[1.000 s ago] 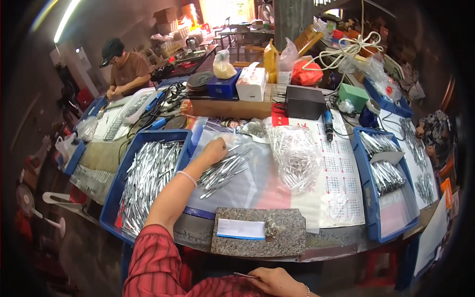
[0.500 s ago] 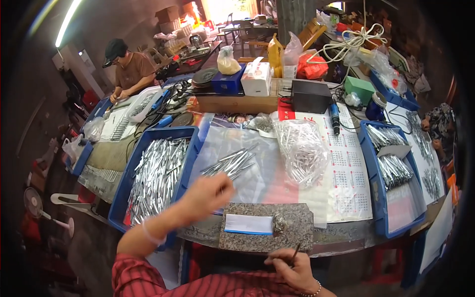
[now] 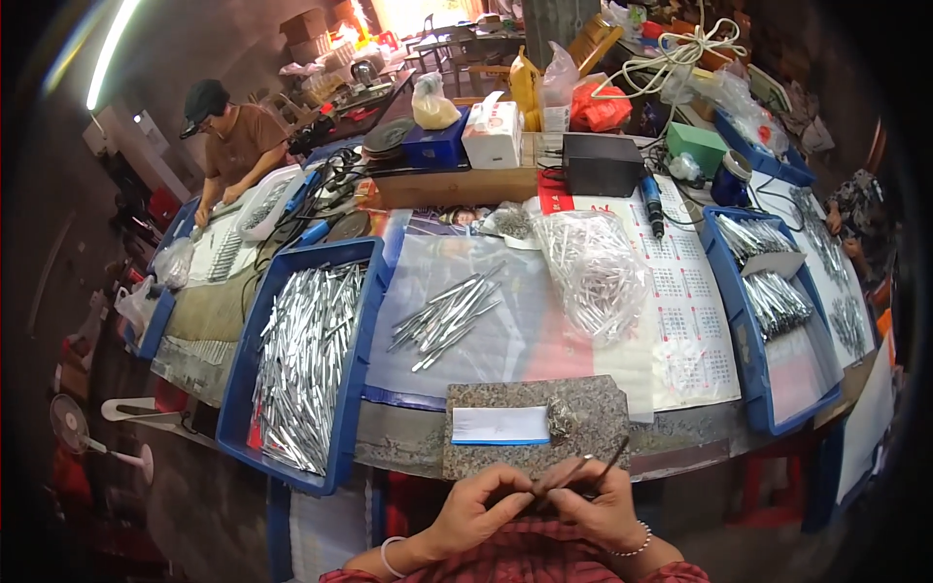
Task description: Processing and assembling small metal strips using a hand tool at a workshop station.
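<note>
My left hand [image 3: 483, 507] and my right hand [image 3: 601, 507] meet at the near edge of the table, fingertips together. A thin dark stick-like tool [image 3: 616, 455] slants up from the fingers of my right hand. The fingers of my left hand are pinched; whatever lies between them is hidden. Just beyond is a speckled stone slab [image 3: 593, 413] carrying a white pad with a blue edge [image 3: 501, 426] and a small dark clump [image 3: 562, 419]. Farther off, a loose pile of slim silvery metal rods [image 3: 449, 313] lies on a clear plastic sheet [image 3: 505, 342].
A blue tray [image 3: 366, 321] full of silvery rods stands at left. Right of the pile sits a clear bag of rods [image 3: 595, 277], with a blue corded hand tool [image 3: 652, 209] beyond. Another blue tray [image 3: 743, 360] holds bundled rods. A co-worker [image 3: 233, 146] works at far left.
My left hand has come back from beside the rod pile to meet my right hand. The view has shifted slightly. My right hand still holds the dark tool.
</note>
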